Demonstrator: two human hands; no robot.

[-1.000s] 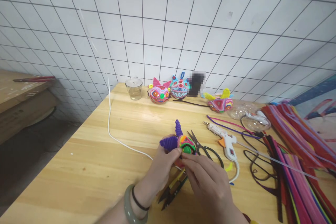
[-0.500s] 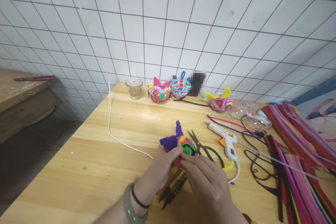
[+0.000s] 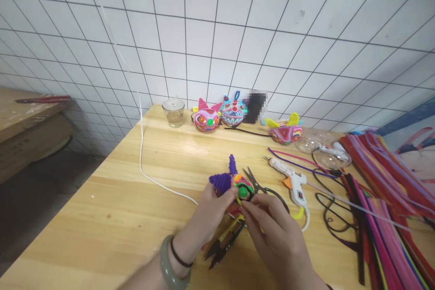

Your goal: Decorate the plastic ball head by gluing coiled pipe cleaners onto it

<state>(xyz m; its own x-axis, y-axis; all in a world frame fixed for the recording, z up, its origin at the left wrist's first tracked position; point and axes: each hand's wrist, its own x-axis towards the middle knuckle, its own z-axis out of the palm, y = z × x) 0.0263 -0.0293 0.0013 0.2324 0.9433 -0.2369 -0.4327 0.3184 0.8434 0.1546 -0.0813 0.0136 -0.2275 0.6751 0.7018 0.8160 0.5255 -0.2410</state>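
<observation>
Figure: the horned pipe-cleaner figure (image 3: 238, 184) was held over the table (image 3: 118, 208), horns pointed away and left.
Left hand (image 3: 212, 210): fingers were clamped on its left flank (the closer grip).
Right hand (image 3: 275, 231): fingertips were pinched together at its lower right edge.

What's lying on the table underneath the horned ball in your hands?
Black-and-yellow snips lie on the table below the horned ball. Their far end is covered by the left hand and right hand, so anything else beneath cannot be seen.
</observation>
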